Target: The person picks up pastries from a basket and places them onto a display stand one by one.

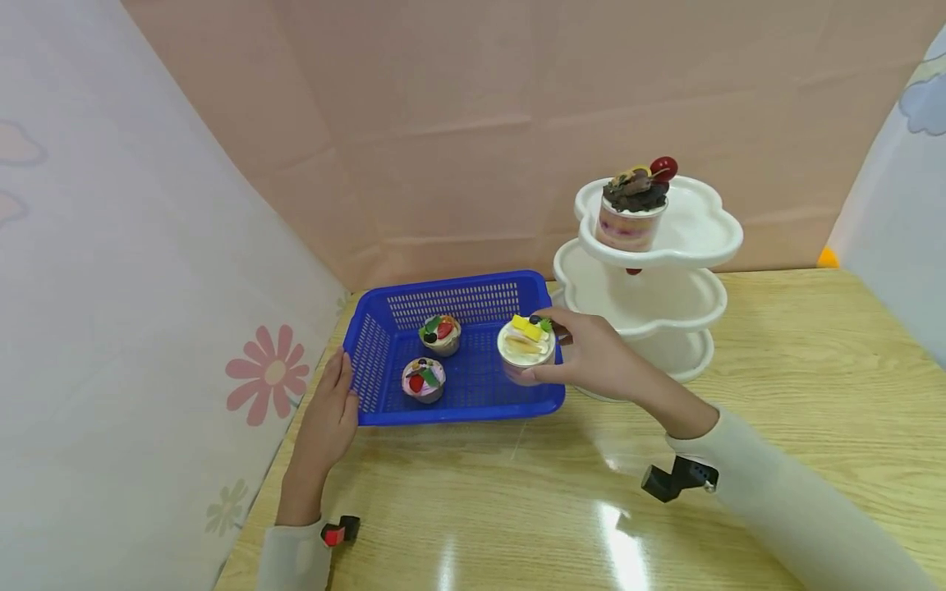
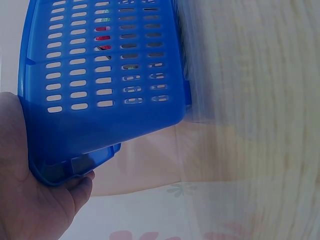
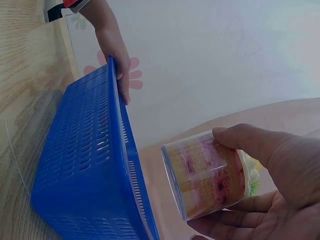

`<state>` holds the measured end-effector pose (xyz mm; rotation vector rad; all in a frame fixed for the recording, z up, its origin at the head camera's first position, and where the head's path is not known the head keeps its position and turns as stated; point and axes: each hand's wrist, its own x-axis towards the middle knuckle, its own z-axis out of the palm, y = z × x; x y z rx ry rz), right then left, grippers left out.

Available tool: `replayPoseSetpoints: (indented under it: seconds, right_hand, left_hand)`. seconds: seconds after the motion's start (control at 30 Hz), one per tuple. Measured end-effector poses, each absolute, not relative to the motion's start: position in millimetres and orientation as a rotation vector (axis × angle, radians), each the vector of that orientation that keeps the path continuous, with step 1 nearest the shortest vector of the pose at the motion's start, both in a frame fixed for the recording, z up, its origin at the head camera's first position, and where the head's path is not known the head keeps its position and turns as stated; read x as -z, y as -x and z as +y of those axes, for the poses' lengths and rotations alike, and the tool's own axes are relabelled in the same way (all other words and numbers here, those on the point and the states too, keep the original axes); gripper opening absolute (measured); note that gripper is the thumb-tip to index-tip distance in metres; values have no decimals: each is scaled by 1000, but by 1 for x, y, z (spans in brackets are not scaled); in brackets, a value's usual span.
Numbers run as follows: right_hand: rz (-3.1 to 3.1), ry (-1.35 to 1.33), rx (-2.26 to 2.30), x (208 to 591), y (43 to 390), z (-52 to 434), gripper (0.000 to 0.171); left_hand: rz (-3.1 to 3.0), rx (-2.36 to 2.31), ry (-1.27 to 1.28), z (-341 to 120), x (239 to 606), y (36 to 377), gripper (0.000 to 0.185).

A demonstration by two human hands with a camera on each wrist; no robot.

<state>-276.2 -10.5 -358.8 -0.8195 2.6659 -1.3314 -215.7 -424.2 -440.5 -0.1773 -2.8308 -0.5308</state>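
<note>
One cake cup (image 1: 525, 349), roughly upright, is pinched between thumb and fingers of your right hand (image 1: 595, 350), above the blue basket (image 1: 458, 416) near its right edge, while your left hand (image 1: 328, 417), farther off, grips the left edge

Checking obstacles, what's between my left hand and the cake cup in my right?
The blue basket's left wall and the nearer cupcake, in the head view.

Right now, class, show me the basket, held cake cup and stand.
Basket (image 1: 458, 415), head view, front rim.
Held cake cup (image 3: 204, 175), right wrist view, clear side wall.
Stand (image 1: 639, 301), head view, middle tier.
</note>
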Motion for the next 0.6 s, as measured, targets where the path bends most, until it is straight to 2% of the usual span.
replayPoseSetpoints:
  seconds: [0.27, 0.6]
  right_hand:
    - [2652, 719, 1388, 352, 262, 18, 81]
    - [2612, 663, 1449, 337, 245, 53, 72]
  left_hand:
    - [-2830, 540, 177, -423, 438, 216, 57]
    - [-2828, 539, 188, -423, 439, 215, 57]
